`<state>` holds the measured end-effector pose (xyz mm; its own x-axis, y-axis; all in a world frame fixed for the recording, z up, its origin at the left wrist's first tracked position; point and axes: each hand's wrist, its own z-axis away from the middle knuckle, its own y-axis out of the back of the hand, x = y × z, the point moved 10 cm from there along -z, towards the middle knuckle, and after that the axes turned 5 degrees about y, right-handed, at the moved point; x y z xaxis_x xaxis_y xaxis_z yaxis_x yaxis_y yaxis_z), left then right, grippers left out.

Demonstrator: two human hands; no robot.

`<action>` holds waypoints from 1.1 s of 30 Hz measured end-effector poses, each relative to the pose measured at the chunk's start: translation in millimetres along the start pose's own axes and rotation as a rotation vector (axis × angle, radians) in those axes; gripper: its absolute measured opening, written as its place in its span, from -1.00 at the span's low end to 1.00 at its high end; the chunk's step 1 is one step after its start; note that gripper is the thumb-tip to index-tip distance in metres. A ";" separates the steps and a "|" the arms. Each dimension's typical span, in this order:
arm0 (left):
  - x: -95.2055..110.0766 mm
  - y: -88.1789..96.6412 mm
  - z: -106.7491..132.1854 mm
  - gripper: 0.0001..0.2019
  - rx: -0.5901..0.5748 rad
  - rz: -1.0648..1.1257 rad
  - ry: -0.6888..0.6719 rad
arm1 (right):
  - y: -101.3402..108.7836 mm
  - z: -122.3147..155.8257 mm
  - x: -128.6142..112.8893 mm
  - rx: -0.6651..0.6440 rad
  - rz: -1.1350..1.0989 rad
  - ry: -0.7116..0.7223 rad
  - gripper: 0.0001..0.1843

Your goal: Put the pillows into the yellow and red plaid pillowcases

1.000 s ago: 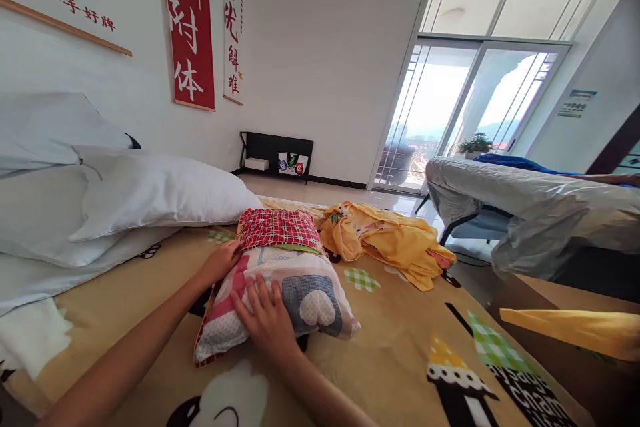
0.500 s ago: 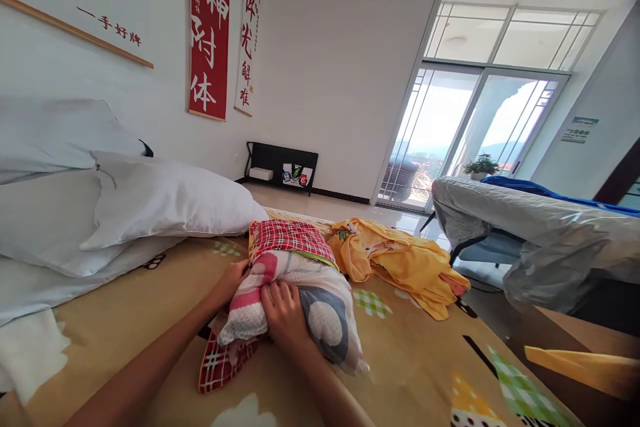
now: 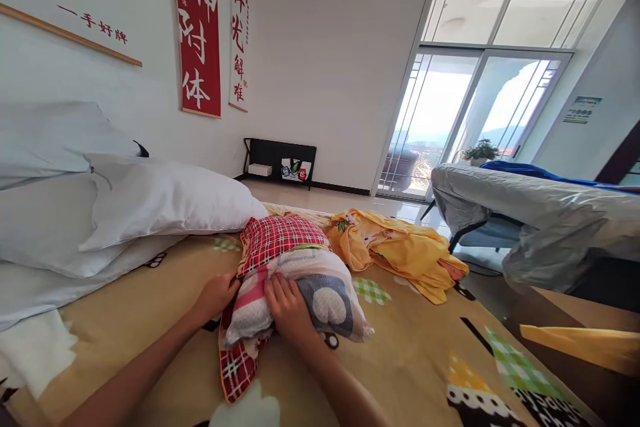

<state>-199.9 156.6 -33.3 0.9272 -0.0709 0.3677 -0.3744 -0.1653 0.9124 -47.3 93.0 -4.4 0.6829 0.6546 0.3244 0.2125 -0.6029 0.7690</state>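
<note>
A small pillow (image 3: 327, 300) with pink, white and grey patches and a pale heart lies on the bed, its far part inside a red plaid pillowcase (image 3: 285, 237). Another flap of the plaid cloth sticks out from under its near left side. My left hand (image 3: 219, 297) is closed at the pillowcase's left edge, its fingertips partly hidden by the cloth. On top of the pillow's near middle, my right hand (image 3: 290, 307) grips with bent fingers pressed into the fabric; its thumb is hidden.
White pillows (image 3: 170, 197) are piled at the left against the wall. A crumpled yellow cloth (image 3: 405, 253) lies right of the plaid case on the brown patterned sheet (image 3: 400, 360). Beyond the bed's right side stands a plastic-covered table (image 3: 530, 203) with a chair (image 3: 485, 237) under it.
The plaid case now covers more of the pillow's far end and looks fuller. My left hand has shifted slightly left and nearer. The lower plaid flap has moved right.
</note>
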 end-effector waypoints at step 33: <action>247.3 5.6 -69.3 -0.74 0.087 -0.425 -0.447 | -12.4 27.8 69.5 -0.179 -0.296 -0.214 -0.09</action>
<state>27.6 206.3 75.2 0.9111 -0.3830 -0.1523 0.0107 -0.3475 0.9376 17.0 133.3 -6.7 0.7442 0.6672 -0.0327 0.3098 -0.3013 0.9018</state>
